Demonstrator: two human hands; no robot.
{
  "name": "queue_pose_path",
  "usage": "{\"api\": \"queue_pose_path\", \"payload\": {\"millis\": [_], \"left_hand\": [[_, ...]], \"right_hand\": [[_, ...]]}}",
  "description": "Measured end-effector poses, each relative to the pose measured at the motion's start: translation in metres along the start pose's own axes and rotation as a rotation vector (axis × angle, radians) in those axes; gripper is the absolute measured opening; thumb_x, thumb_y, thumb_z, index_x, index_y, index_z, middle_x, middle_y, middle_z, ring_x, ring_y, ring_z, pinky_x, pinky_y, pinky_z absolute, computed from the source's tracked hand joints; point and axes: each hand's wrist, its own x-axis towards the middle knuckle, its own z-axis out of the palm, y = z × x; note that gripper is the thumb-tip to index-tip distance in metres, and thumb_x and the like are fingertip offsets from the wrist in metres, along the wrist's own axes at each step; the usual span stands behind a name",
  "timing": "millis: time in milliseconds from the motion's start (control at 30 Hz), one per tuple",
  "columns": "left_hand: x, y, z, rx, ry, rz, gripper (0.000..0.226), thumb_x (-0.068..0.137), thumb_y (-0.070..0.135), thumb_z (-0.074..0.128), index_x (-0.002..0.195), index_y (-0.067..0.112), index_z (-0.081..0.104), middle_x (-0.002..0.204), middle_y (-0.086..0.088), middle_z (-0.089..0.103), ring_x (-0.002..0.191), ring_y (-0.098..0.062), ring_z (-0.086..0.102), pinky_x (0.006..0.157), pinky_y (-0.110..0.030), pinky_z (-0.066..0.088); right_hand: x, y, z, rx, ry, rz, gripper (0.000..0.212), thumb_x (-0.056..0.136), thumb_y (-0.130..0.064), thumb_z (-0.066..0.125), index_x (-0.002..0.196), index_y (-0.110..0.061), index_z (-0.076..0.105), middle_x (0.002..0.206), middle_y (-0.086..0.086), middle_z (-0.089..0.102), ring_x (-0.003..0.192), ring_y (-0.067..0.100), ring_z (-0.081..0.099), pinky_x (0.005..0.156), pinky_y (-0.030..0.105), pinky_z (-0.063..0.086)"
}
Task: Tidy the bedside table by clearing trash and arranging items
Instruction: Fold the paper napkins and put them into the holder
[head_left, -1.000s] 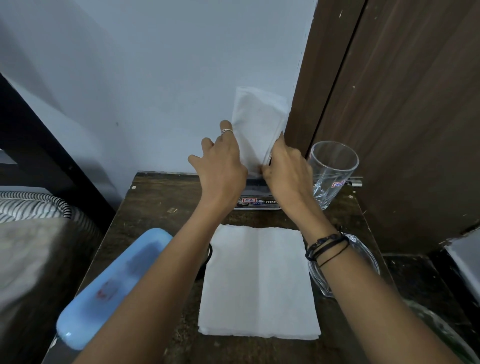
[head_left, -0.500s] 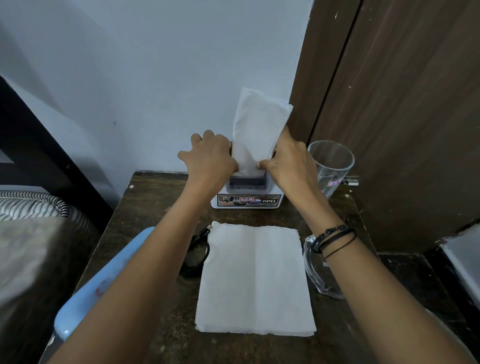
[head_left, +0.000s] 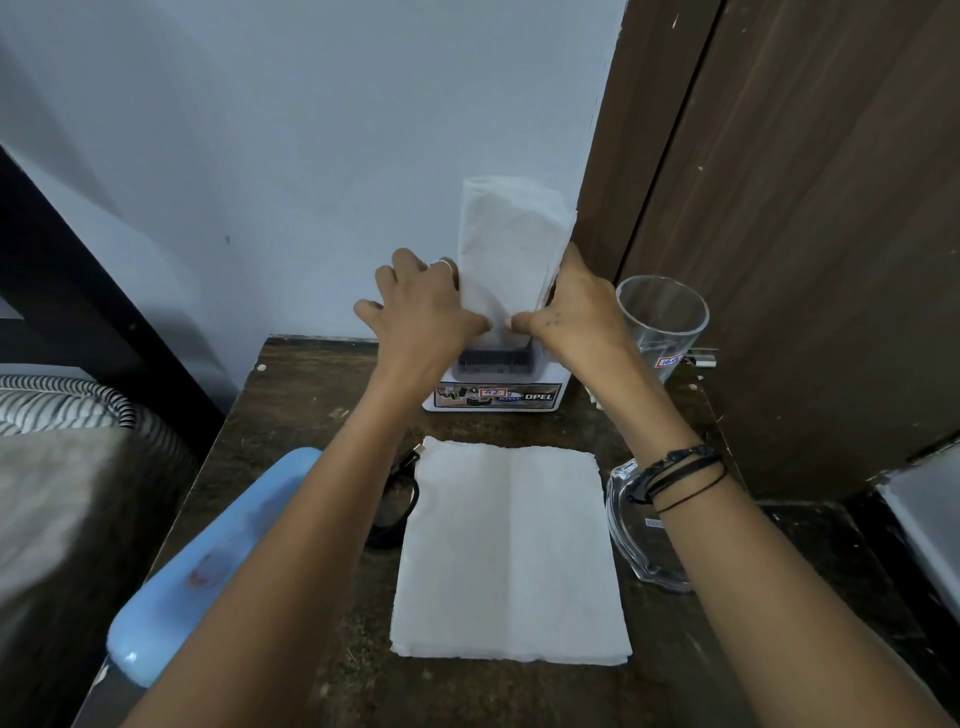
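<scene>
One upright folded napkin is pinched by the left hand and right hand above one white holder; one flat napkin stack lies nearer, two glasses to its right.

Two hands, two glasses, one napkin holder, one blue case

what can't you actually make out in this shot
Head view only:
- Napkin holder: its slot is covered by both hands and the upright napkins.
- Black cable: mostly behind the left forearm.
- Glass mug: partly behind the right wrist.
- Blue case: contents unseen, label blurred.
- Drinking glass: sticker too small to read.
</scene>
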Motion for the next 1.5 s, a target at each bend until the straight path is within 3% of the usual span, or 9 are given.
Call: {"api": "queue_pose_path", "payload": {"millis": [133, 233, 400, 667, 833, 1000, 1167, 1300, 1500], "left_hand": [[-0.002, -0.002, -0.009, -0.163, 0.094, 0.04, 0.011, 0.087, 0.025, 0.058, 0.095, 0.017, 0.058, 0.109, -0.005, 0.044, 0.116, -0.026, 0.036, 0.079, -0.034, 0.016], [-0.002, -0.007, -0.002, -0.071, 0.084, 0.046, 0.01, 0.088, 0.024, 0.057, 0.082, 0.015, 0.058, 0.1, -0.005, 0.043, 0.111, -0.027, 0.037, 0.077, -0.035, 0.016], [-0.002, -0.008, -0.003, -0.039, 0.121, 0.045, 0.016, 0.086, 0.026, 0.061, 0.096, 0.014, 0.064, 0.105, -0.004, 0.045, 0.114, -0.027, 0.036, 0.078, -0.035, 0.014], [-0.012, -0.005, 0.002, 0.048, 0.155, 0.054, 0.027, 0.085, 0.03, 0.061, 0.105, 0.013, 0.058, 0.114, -0.008, 0.051, 0.114, -0.028, 0.038, 0.087, -0.041, 0.023], [-0.068, 0.001, -0.001, -0.08, 0.343, 0.09, 0.029, 0.084, 0.025, 0.063, 0.109, 0.014, 0.054, 0.116, -0.005, 0.05, 0.108, -0.026, 0.043, 0.08, -0.033, 0.021], [-0.142, -0.002, 0.021, -0.173, 0.167, 0.085, 0.016, 0.081, 0.01, 0.064, 0.097, 0.01, 0.062, 0.104, -0.01, 0.057, 0.098, -0.03, 0.048, 0.078, -0.04, 0.04], [-0.184, -0.031, 0.034, 0.039, 0.077, -0.067, 0.023, 0.076, 0.0, 0.064, 0.098, 0.007, 0.062, 0.1, -0.014, 0.059, 0.092, -0.035, 0.053, 0.07, -0.044, 0.044], [-0.202, -0.045, 0.026, 0.064, 0.042, -0.194, 0.028, 0.084, 0.014, 0.062, 0.11, 0.005, 0.056, 0.109, -0.014, 0.054, 0.101, -0.034, 0.051, 0.076, -0.042, 0.042], [-0.202, -0.04, 0.028, -0.35, 0.033, -0.239, 0.045, 0.085, 0.001, 0.055, 0.127, 0.009, 0.04, 0.126, -0.009, 0.048, 0.11, -0.027, 0.049, 0.081, -0.027, 0.037]], "right_hand": [[-0.002, -0.003, -0.005, 0.259, 0.017, 0.006, 0.031, 0.087, -0.01, 0.06, 0.116, -0.006, 0.05, 0.068, 0.01, 0.06, 0.034, 0.003, 0.053, 0.039, 0.019, 0.049], [-0.004, 0.002, 0.001, 0.224, 0.046, 0.005, 0.02, 0.091, -0.007, 0.055, 0.109, 0.001, 0.059, 0.059, 0.006, 0.057, 0.029, 0.001, 0.05, 0.036, 0.015, 0.046], [-0.003, 0.004, 0.001, 0.237, 0.034, 0.042, 0.022, 0.088, -0.009, 0.06, 0.11, -0.005, 0.057, 0.057, 0.004, 0.057, 0.027, 0.001, 0.049, 0.035, 0.014, 0.045], [-0.01, -0.004, -0.001, 0.232, 0.134, 0.029, 0.036, 0.086, -0.004, 0.062, 0.115, -0.013, 0.042, 0.089, 0.006, 0.057, 0.037, 0.006, 0.057, 0.037, 0.02, 0.05], [-0.054, -0.012, -0.007, 0.166, 0.326, -0.06, 0.048, 0.083, -0.011, 0.067, 0.125, -0.016, 0.044, 0.125, 0.004, 0.056, 0.097, 0.024, 0.064, 0.079, 0.039, 0.057], [-0.126, -0.008, 0.007, 0.213, 0.246, 0.046, 0.017, 0.086, -0.012, 0.06, 0.101, -0.018, 0.06, 0.094, -0.002, 0.069, 0.083, 0.019, 0.067, 0.074, 0.037, 0.056], [-0.176, 0.009, 0.011, -0.271, 0.072, 0.212, 0.023, 0.092, -0.018, 0.052, 0.114, -0.02, 0.056, 0.111, 0.002, 0.067, 0.1, 0.023, 0.065, 0.079, 0.032, 0.05], [-0.199, 0.015, 0.012, -0.386, 0.035, 0.306, 0.025, 0.095, -0.024, 0.048, 0.119, -0.019, 0.05, 0.118, 0.003, 0.061, 0.098, 0.027, 0.065, 0.075, 0.035, 0.051], [-0.204, 0.013, 0.024, -0.375, 0.034, 0.314, 0.048, 0.093, -0.033, 0.051, 0.134, -0.014, 0.034, 0.13, 0.007, 0.049, 0.105, 0.028, 0.062, 0.079, 0.034, 0.051]]}}
